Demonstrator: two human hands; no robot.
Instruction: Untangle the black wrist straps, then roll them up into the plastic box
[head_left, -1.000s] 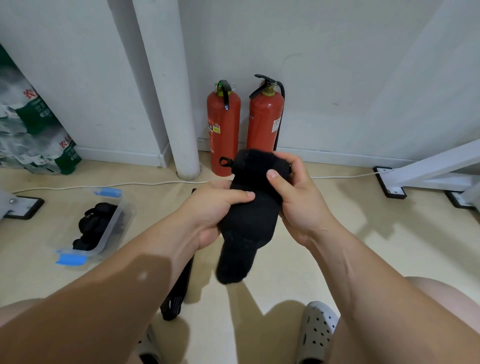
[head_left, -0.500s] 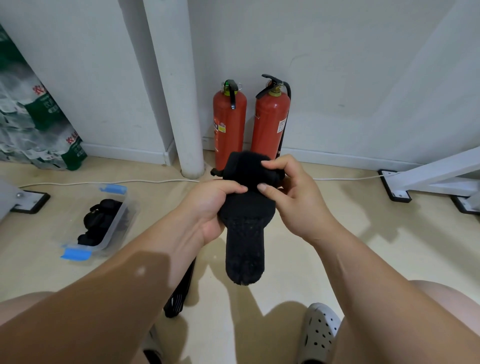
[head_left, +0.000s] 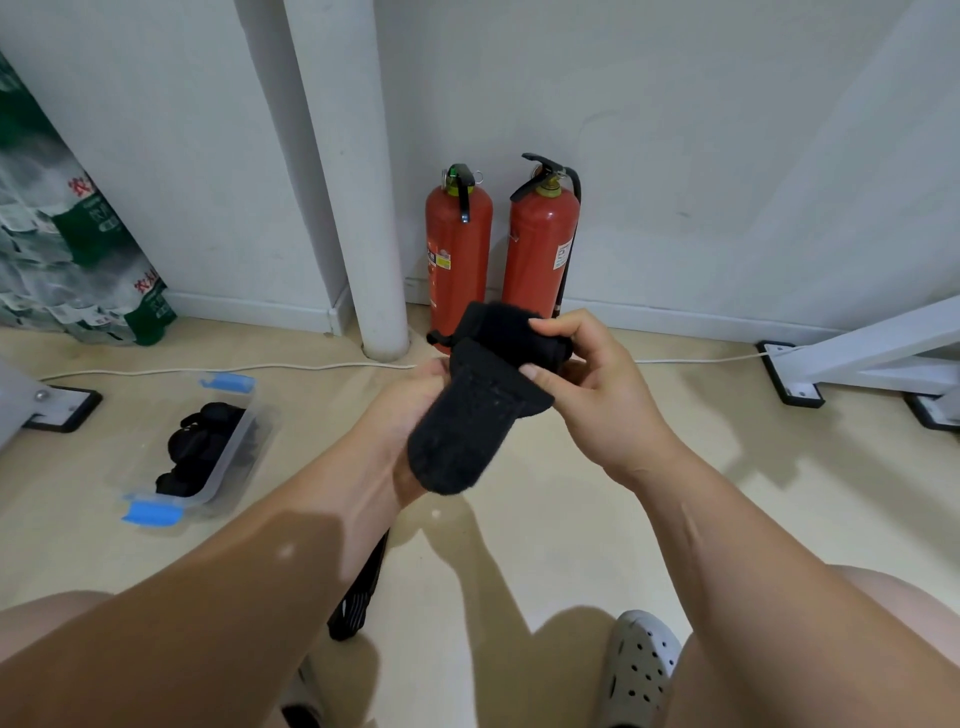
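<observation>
R hand (head_left: 597, 397) pinches wrist strap's (head_left: 467, 431) rolled top; L hand (head_left: 408, 415) grips it below. Loose tail points near. Plastic box (head_left: 249, 452) lies left, nearer L hand.

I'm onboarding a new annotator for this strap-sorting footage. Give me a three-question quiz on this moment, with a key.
1. True or false: both the left hand and the right hand hold the black wrist strap.
2. Where is the plastic box? A) on the floor to the person's left; B) on the person's lap; C) on a shelf.
3. Fill in: ___ red fire extinguishers stand behind the hands.

Key: 1 true; 2 A; 3 two.
</observation>
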